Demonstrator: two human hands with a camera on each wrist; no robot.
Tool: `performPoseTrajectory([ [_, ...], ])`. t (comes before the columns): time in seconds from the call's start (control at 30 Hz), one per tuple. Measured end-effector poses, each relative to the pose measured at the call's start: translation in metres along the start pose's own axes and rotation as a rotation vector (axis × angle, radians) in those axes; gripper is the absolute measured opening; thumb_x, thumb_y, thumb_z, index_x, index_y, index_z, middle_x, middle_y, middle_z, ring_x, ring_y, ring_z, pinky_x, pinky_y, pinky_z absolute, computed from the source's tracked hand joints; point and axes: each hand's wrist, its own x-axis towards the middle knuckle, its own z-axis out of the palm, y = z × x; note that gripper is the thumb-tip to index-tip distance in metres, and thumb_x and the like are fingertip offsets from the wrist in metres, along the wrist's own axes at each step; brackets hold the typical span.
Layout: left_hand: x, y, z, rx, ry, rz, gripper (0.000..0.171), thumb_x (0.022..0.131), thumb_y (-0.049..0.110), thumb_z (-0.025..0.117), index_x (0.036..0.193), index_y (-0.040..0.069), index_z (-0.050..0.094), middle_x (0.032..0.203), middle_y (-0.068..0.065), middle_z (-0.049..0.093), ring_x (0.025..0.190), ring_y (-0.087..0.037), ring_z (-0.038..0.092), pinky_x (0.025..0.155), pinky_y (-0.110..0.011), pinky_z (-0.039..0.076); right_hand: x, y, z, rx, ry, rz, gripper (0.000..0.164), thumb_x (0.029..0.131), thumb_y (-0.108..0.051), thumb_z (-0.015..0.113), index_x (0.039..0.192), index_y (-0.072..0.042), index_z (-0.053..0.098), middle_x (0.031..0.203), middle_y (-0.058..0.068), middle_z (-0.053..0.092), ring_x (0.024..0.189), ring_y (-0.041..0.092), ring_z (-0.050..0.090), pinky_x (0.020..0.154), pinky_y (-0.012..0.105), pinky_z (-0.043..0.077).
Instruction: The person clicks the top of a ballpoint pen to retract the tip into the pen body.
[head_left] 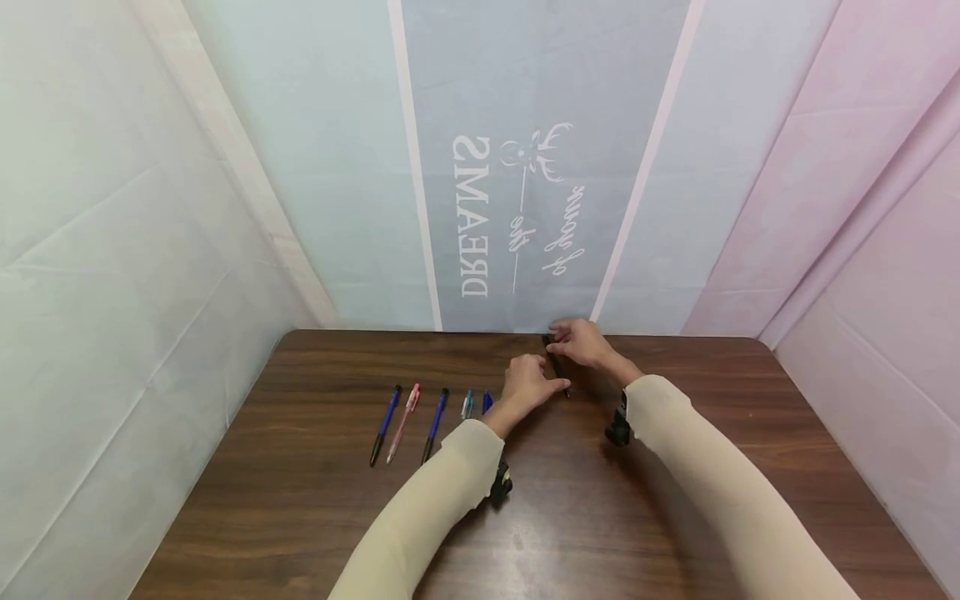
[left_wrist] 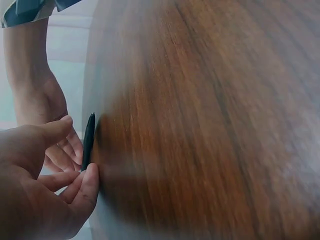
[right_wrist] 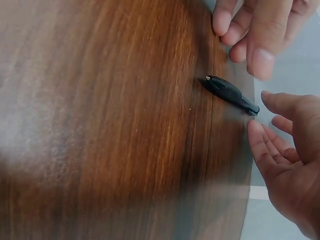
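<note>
A black pen [head_left: 557, 367] lies near the far edge of the table, its pointed tip toward the near side. My right hand [head_left: 582, 342] is at its far end. In the right wrist view, thumb and fingers of that hand [right_wrist: 295, 150] stand apart on either side of the pen's clip end [right_wrist: 230, 93]; whether a fingertip touches it is hard to tell. My left hand [head_left: 527, 383] hovers left of the pen with its thumb near the tip. Seen from the left wrist, that hand [left_wrist: 45, 175] has loosely bent fingers with nothing held between them.
Left of my hands several pens lie roughly side by side: a blue one [head_left: 386, 425], a pink one [head_left: 403, 423], another blue one [head_left: 435, 425], a teal one [head_left: 467, 405] and a blue one [head_left: 487, 401] partly behind my left arm. A printed cloth [head_left: 555, 67] hangs beyond the wooden table [head_left: 570, 533].
</note>
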Motion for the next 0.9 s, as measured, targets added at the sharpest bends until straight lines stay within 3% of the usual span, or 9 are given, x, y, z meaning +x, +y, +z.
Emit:
performPoseTrajectory([
  [0.33, 0.009, -0.002, 0.017, 0.028, 0.078, -0.042, 0.052, 0.082, 0.046, 0.092, 0.111, 0.004, 0.081, 0.11, -0.012, 0.074, 0.107, -0.03, 0.07, 0.094, -0.041, 0.059, 0.008, 0.004, 0.004, -0.03, 0.018, -0.018, 0.042, 0.093, -0.011, 0.081, 0.128, 0.008, 0.07, 0.103, 0.021, 0.078, 0.099, 0.037, 0.076, 0.089, 0.052, 0.06],
  [0.47, 0.011, 0.0, 0.019, 0.03, 0.079, -0.082, 0.044, 0.08, 0.048, 0.093, 0.097, 0.008, 0.082, 0.104, -0.008, 0.073, 0.103, -0.028, 0.07, 0.091, -0.04, 0.06, 0.01, 0.004, 0.006, -0.021, 0.017, -0.018, 0.041, 0.092, -0.01, 0.082, 0.127, 0.008, 0.071, 0.103, 0.021, 0.078, 0.099, 0.038, 0.075, 0.089, 0.052, 0.06],
  [0.5, 0.008, 0.007, 0.013, 0.026, 0.056, -0.101, 0.04, 0.081, 0.044, 0.094, 0.093, 0.008, 0.082, 0.103, -0.009, 0.072, 0.102, -0.028, 0.07, 0.09, -0.041, 0.06, 0.01, 0.005, 0.006, -0.02, 0.018, -0.018, 0.041, 0.092, -0.01, 0.082, 0.126, 0.009, 0.071, 0.102, 0.022, 0.078, 0.099, 0.038, 0.075, 0.089, 0.052, 0.06],
  [0.67, 0.009, 0.008, 0.017, 0.041, 0.069, -0.095, 0.04, 0.077, 0.044, 0.097, 0.069, 0.012, 0.073, 0.093, -0.007, 0.07, 0.096, -0.027, 0.07, 0.085, -0.039, 0.06, 0.012, 0.009, 0.009, -0.012, 0.022, -0.015, 0.037, 0.09, -0.009, 0.083, 0.121, 0.009, 0.073, 0.1, 0.022, 0.077, 0.097, 0.038, 0.075, 0.088, 0.05, 0.061],
  [0.8, 0.009, 0.007, 0.018, 0.051, 0.072, -0.086, 0.044, 0.075, 0.042, 0.098, 0.062, 0.014, 0.067, 0.091, -0.006, 0.07, 0.095, -0.026, 0.07, 0.082, -0.038, 0.06, 0.013, 0.011, 0.01, -0.009, 0.023, 0.003, 0.034, 0.09, -0.009, 0.082, 0.119, 0.009, 0.074, 0.099, 0.02, 0.078, 0.096, 0.036, 0.075, 0.087, 0.048, 0.061],
  [0.9, 0.01, 0.006, 0.018, 0.043, 0.073, -0.077, 0.04, 0.076, 0.04, 0.098, 0.065, 0.014, 0.069, 0.09, -0.006, 0.07, 0.095, -0.026, 0.07, 0.081, -0.038, 0.06, 0.013, 0.011, 0.009, -0.005, 0.025, 0.019, 0.033, 0.09, -0.009, 0.082, 0.118, 0.008, 0.075, 0.097, 0.018, 0.078, 0.095, 0.035, 0.075, 0.086, 0.047, 0.06],
])
